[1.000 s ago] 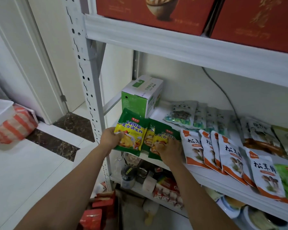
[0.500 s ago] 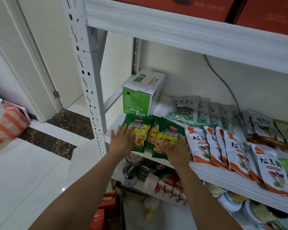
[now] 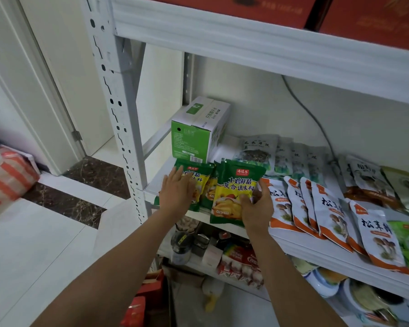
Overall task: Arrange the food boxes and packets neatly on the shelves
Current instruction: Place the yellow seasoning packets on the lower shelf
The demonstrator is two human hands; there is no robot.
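Several green-and-yellow seasoning packets lie at the left front of the white middle shelf. My left hand rests flat with straight fingers on the leftmost packet. My right hand grips the lower right edge of the rightmost packet, thumb on its front. A third packet shows only as a strip between them. A green-and-white box stands just behind the packets.
Orange-and-white mushroom packets overlap in a row to the right, with dark green packets behind them. Red boxes sit on the upper shelf. Jars and small boxes crowd the lower shelf. A white upright post stands left.
My left hand laid its packet down on the shelf and now lies flat on it. My right hand shifted to the right packet's lower corner. The camera moved closer.
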